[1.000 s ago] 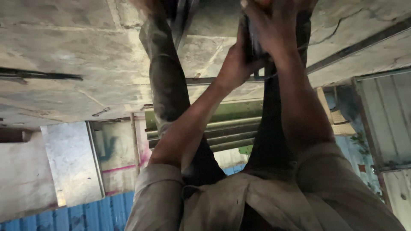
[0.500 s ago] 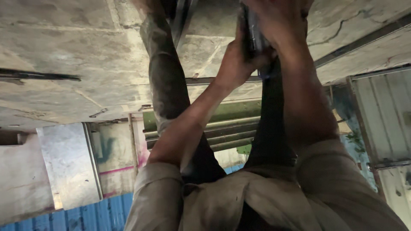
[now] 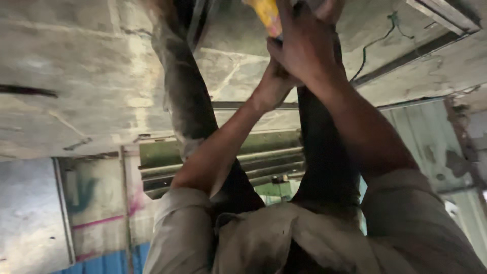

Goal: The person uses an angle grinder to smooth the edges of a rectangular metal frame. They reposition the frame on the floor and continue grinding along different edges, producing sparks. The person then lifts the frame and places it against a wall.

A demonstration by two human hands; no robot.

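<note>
Both my arms, in beige sleeves, reach out to the top of the view. My right hand (image 3: pixel 304 48) is closed around a yellow object (image 3: pixel 267 16), of which only a short stretch shows at the top edge. My left hand (image 3: pixel 271 86) is pressed up against the right hand from below. Its fingers are hidden behind the right hand, so its grip cannot be made out. Both hands sit between two dark, trouser-like columns, one on the left (image 3: pixel 187 106) and one on the right (image 3: pixel 324 152).
A rough grey concrete surface (image 3: pixel 76 76) fills the left and top. A thin dark wire (image 3: pixel 375 45) runs across it at the upper right. A green ribbed metal part (image 3: pixel 264 152) lies behind my arms. A blue corrugated sheet (image 3: pixel 111 261) shows at the bottom left.
My hands have shifted slightly left in the view, and the yellow object now shows at the top edge. The arms stay raised in the same pose.
</note>
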